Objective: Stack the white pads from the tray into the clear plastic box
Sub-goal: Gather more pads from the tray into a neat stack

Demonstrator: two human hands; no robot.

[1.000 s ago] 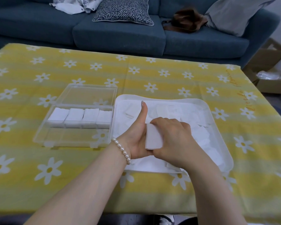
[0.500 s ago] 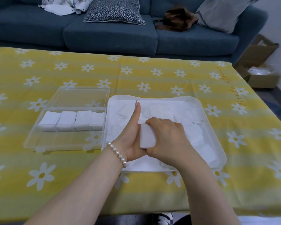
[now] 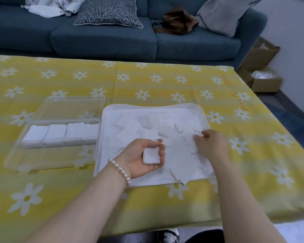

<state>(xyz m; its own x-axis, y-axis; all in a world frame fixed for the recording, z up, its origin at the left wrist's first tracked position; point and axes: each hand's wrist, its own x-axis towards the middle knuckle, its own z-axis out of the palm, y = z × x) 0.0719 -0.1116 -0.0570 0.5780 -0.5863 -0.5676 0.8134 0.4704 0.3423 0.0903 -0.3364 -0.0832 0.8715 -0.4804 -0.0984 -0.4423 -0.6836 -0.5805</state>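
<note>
Over the near half of the white tray (image 3: 102, 146), the left hand (image 3: 144, 155) lies palm up with its fingers curled round a small stack of white pads (image 3: 151, 156), squared into a neat block. At about three o'clock from it, the right hand (image 3: 210, 143) reaches down among the loose pads (image 3: 147, 127) scattered across the tray and pinches the edge of one between thumb and fingertips; motion blur hides exactly how much it has hold of.

At nine o'clock from the tray, just beside it on the daisy-print surface (image 3: 165, 81), sits the clear plastic box (image 3: 47, 156). Four stacks of pads (image 3: 63, 133) stand in a row across its middle, and its near part looks unfilled.

These pads look feather-light, soft and thin, so they should bend and slide off one another easily. Lifting each by a corner or edge seems wise, while a block is best squeezed gently on its long sides, to keep it square on the way into the box. A loose grip could let the block fan apart.
</note>
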